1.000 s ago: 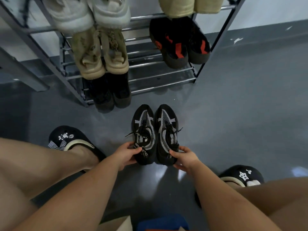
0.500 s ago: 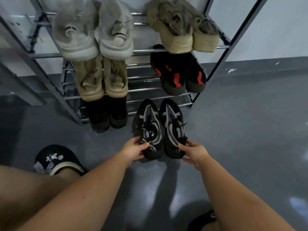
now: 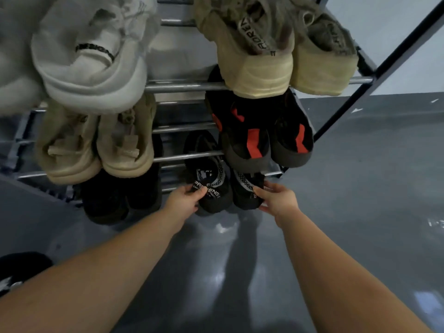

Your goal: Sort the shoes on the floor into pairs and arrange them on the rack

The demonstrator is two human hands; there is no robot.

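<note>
A pair of black sneakers with white patterned straps lies on the bottom tier of the metal shoe rack (image 3: 187, 86), toes pointing in. My left hand (image 3: 185, 197) grips the heel of the left black sneaker (image 3: 210, 186). My right hand (image 3: 276, 197) holds the heel of the right black sneaker (image 3: 245, 191). The toes of both are partly hidden under the tier above.
The rack holds white sneakers (image 3: 89, 63) and beige sneakers (image 3: 271, 44) on top, tan sneakers (image 3: 96, 145) and black-and-red shoes (image 3: 262, 138) in the middle, dark shoes (image 3: 120, 198) at the bottom left. Grey floor (image 3: 360, 188) spreads to the right. A black slipper (image 3: 14, 270) shows at lower left.
Both hands have pushed the black sneaker pair forward from the floor onto the rack's bottom tier. My view has moved closer to the rack.
</note>
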